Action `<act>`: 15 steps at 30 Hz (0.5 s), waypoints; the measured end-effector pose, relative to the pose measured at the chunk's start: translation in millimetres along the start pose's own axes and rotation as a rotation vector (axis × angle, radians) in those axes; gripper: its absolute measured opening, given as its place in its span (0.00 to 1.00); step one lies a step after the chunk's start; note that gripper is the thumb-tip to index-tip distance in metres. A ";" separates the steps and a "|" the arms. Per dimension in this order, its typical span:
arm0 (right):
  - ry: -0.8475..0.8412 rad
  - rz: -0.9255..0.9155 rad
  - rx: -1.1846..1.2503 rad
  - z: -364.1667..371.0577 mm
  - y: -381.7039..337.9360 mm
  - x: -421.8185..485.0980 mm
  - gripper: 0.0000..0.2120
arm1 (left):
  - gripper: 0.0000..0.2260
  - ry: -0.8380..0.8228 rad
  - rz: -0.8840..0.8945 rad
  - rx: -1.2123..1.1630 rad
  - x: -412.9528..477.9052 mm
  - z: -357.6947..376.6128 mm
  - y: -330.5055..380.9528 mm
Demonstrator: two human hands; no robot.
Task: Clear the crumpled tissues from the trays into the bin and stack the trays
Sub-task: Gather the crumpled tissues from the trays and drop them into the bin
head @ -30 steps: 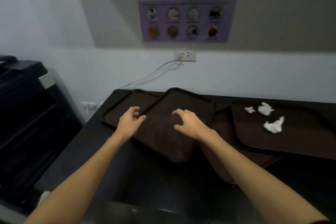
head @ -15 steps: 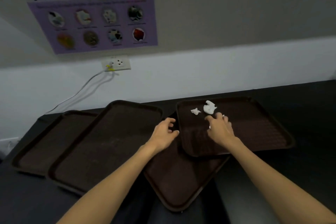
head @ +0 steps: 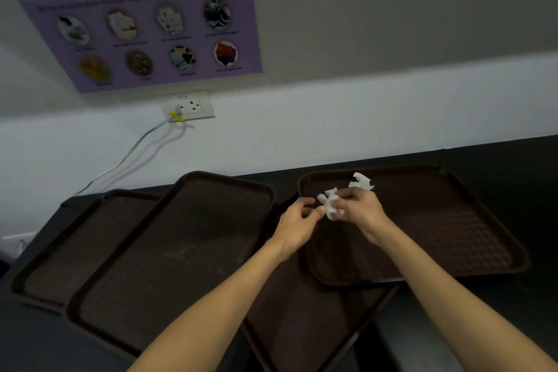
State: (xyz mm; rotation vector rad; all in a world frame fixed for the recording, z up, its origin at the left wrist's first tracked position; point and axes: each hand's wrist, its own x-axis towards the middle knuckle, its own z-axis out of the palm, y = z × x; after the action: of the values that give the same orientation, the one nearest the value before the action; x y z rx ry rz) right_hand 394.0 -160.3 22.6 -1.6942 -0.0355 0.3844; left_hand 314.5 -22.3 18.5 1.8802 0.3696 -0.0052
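Note:
Several dark brown trays lie overlapping on a black counter. On the right tray point(head: 447, 220) my right hand point(head: 360, 210) pinches a crumpled white tissue point(head: 330, 204) lifted a little off the tray. Another crumpled tissue point(head: 362, 182) lies on the tray just behind that hand. My left hand point(head: 297, 222) hovers at the tray's left rim with fingers loosely curled, close to the held tissue; whether it touches it is unclear. A middle tray point(head: 175, 251) overlaps a left tray point(head: 69, 248). One more tray point(head: 302, 326) lies under the right tray.
The black counter point(head: 513, 160) runs along a white wall. A wall socket point(head: 188, 106) with a plugged cable sits above the trays, below a purple poster point(head: 145, 33). No bin is in view.
My view swung right from the left trays to the right tray. My right hand reached the tissues and picked one up; my left hand moved in beside it.

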 end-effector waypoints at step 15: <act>0.052 -0.212 -0.757 16.8 -3.7 69.9 0.15 | 0.08 0.174 -0.170 -0.298 48.8 -11.3 3.9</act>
State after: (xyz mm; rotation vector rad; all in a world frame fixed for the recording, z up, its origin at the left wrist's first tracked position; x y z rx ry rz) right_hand 456.1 -126.7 8.1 -2.4169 -0.3577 0.1680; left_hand 359.8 -0.7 16.9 1.5551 0.6145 0.0945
